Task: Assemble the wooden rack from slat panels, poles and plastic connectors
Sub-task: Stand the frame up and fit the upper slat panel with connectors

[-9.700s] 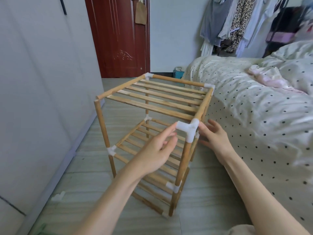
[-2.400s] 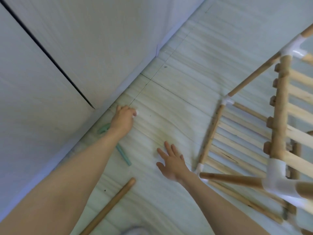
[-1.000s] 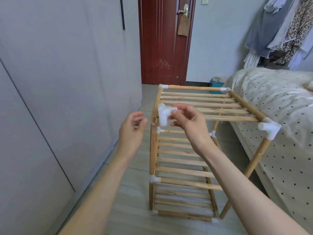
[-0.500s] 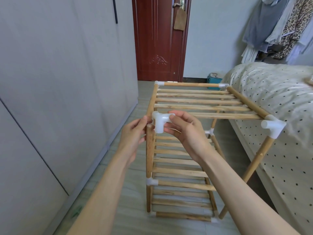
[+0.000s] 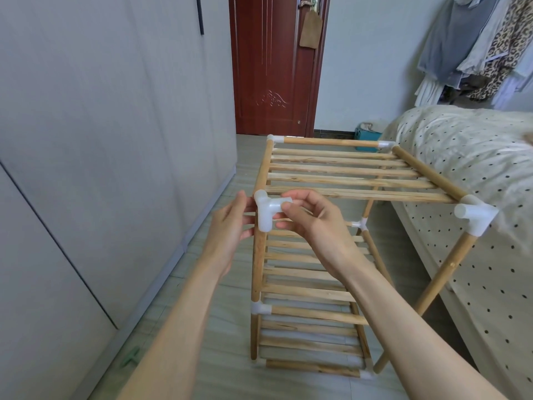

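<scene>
The wooden rack [image 5: 331,180] stands on the floor with three tiers of slat panels joined by white plastic connectors. A white plastic corner connector [image 5: 266,210] sits on top of the near-left pole [image 5: 258,264]. My right hand [image 5: 311,223] pinches the connector's side arm between thumb and fingers. My left hand [image 5: 230,229] holds the pole and the connector from the left side. At the near-right corner another white connector [image 5: 474,216] caps its pole with one arm open towards me.
A grey wardrobe wall [image 5: 101,140] runs along the left. A bed with a dotted cover [image 5: 476,174] stands close on the right. A red-brown door [image 5: 277,64] is behind the rack. A green item [image 5: 131,356] lies on the floor near the wardrobe.
The connector has come down onto the top of the near-left pole. My left hand has moved in from the side and taken hold at the pole top.
</scene>
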Available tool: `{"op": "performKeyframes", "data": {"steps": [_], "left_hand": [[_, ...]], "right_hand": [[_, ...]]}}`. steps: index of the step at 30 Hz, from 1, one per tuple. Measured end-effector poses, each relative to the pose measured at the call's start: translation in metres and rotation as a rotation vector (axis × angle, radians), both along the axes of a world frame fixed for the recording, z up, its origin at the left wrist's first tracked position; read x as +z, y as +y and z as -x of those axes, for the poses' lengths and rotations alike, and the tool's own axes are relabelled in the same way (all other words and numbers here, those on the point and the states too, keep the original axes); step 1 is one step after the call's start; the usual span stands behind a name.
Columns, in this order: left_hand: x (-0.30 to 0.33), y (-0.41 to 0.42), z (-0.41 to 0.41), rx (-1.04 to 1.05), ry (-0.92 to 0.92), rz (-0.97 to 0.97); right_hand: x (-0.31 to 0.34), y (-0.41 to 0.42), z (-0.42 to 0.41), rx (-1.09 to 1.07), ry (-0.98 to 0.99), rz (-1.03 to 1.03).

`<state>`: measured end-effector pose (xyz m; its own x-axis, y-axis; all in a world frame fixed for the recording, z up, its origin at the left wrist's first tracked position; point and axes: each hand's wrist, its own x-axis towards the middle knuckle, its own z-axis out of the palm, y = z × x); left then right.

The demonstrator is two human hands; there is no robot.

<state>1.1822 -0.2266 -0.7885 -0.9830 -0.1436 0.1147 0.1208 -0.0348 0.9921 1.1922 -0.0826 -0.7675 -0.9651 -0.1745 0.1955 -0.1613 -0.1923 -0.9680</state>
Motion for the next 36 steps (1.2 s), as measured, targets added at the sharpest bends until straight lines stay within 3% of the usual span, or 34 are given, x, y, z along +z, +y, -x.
{"op": "performKeyframes", "data": {"steps": [20, 27, 36], "left_hand": [[0.003, -0.001, -0.001, -0.098, 0.03, 0.079], [0.005, -0.001, -0.003, -0.084, 0.037, 0.051], [0.004, -0.002, -0.005, -0.091, 0.025, 0.034]], "right_hand": [[0.011, -0.013, 0.001, -0.084, 0.147, -0.096], [0.011, -0.006, 0.003, -0.112, 0.131, 0.042], [0.0, -0.008, 0.003, -0.119, 0.129, -0.097]]}}
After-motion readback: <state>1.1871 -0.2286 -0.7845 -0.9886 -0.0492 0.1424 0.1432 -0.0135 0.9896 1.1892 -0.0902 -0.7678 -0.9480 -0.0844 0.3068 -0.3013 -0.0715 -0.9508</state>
